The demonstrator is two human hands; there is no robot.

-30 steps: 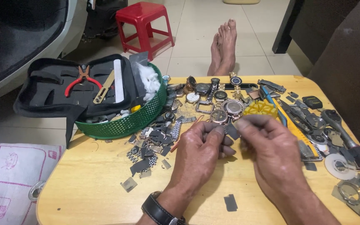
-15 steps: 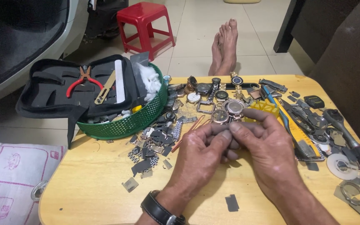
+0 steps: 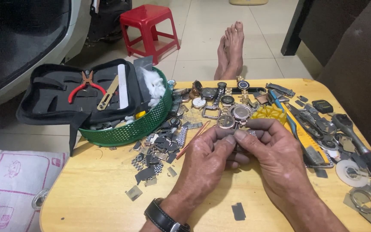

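Note:
My left hand (image 3: 207,161) and my right hand (image 3: 273,154) meet above the middle of the wooden table (image 3: 95,202). Their fingertips pinch one small metal watch part (image 3: 250,133), mostly hidden between thumbs and forefingers. A black wristwatch (image 3: 164,217) is on my left wrist. Just beyond the fingers lie round watch cases (image 3: 237,114) and a yellow plastic holder (image 3: 269,114). A heap of loose metal band links (image 3: 157,146) lies left of my left hand.
A green basket (image 3: 129,129) holds an open black tool case with red pliers (image 3: 84,83). Several watches (image 3: 213,92) line the far edge. Tools and a blue-handled screwdriver (image 3: 288,118) crowd the right side. A red stool (image 3: 149,23) and someone's bare feet (image 3: 232,47) are beyond the table.
Both hands have stayed together over the same spot. The fingers shifted slightly on the small part, closing tighter around it.

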